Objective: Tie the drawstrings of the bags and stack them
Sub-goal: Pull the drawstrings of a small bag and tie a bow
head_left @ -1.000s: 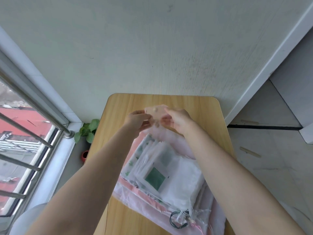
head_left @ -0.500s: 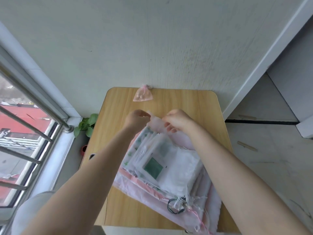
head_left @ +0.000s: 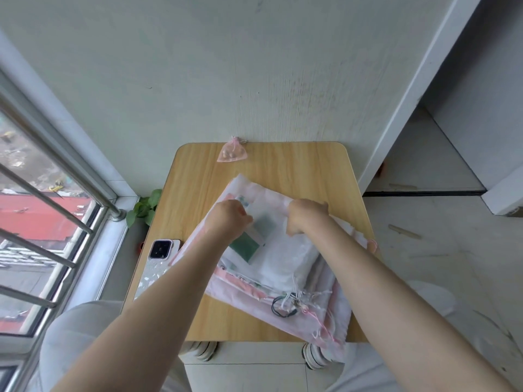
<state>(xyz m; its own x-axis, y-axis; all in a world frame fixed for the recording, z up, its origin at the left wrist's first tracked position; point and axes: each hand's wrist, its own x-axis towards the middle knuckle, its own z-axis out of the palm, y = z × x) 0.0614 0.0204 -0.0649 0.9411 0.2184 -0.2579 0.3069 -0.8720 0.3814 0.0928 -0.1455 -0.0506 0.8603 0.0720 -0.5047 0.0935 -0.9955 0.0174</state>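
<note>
One view only: a wide-angle camera worn on the person's head, looking forward and steeply down. It sits close above the small light-wood counter with rounded corners, whose whole top falls within frame, far edge against the pale plaster wall. Both forearms enter from the bottom corners and meet near frame centre. Lens distortion bends straight lines at the margins: the barred window leans along the left edge, and a grey tiled floor fills the right. The near counter edge appears level, though the curvature makes this uncertain.
</note>
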